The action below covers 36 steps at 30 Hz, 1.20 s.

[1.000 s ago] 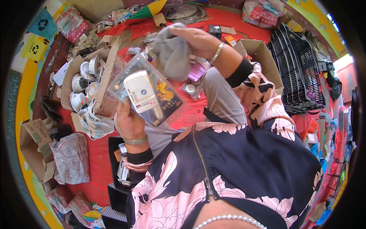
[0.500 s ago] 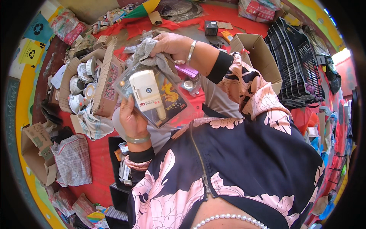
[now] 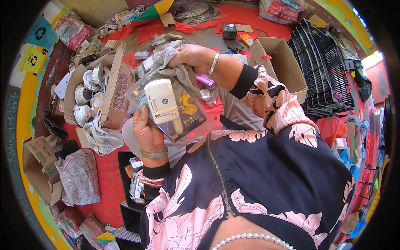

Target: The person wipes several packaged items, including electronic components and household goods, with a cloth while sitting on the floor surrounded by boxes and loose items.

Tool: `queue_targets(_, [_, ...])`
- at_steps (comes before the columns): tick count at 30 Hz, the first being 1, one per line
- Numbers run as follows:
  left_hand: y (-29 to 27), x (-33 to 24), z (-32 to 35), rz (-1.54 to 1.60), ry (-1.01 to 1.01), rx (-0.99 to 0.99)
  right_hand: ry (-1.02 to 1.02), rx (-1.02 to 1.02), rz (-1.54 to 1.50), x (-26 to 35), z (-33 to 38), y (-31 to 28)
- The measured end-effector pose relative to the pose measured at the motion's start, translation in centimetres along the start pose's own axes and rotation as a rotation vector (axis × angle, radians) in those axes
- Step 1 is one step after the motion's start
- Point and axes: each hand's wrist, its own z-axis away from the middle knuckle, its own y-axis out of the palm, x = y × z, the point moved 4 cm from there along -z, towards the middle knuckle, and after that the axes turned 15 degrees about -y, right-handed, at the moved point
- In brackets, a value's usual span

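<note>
My left hand [image 3: 148, 134] grips the lower left edge of a transparent plastic blister pack [image 3: 189, 118], thumb on its front. Inside the pack, a cream-white device [image 3: 159, 95] with a handle lies against a dark card bearing a golden dragon. Bunched in the fingers of my right hand [image 3: 189, 58] is a grey cloth [image 3: 163, 59], pressed at the pack's upper edge. Part of the cloth hangs down behind my right fingers. The pack is tilted, held above my lap. Just beyond it, a purple item [image 3: 204, 80] shows beside my right wrist.
On the left stands a cardboard box [image 3: 119, 87] of round white light fittings, a striped cloth [image 3: 102, 135] draped at its corner. An open carton [image 3: 287, 68] and stacked black crates [image 3: 318, 68] are at right. A black tray [image 3: 125, 162] with small boxes sits beside my left forearm.
The pack and both hands have shifted slightly right and down in the picture. My right hand with the cloth has moved a little along the pack's upper edge.
</note>
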Motion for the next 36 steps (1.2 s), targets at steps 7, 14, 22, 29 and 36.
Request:
queue_targets(7, [0.3,0.0,0.1,0.016,0.025,0.008,0.049,-0.005,0.060,-0.3,1.7,0.4])
queue_targets(14, [-1.1,-1.7,-0.2,-0.001,0.095,-0.068,0.078,-0.030,0.074,-3.4,4.0,0.7])
queue_targets(22, [-1.4,-2.5,-0.3,0.092,0.123,-0.080,0.035,-0.088,0.164,-5.2,7.4,0.3])
queue_targets(29, [-3.2,-4.6,-1.4,0.185,0.196,-0.201,0.104,-0.061,0.358,-6.8,10.3,-0.7])
queue_targets(36, [-4.3,-7.5,-2.6,0.261,0.300,-0.174,-0.045,-0.338,-0.167,-4.9,8.0,-2.4])
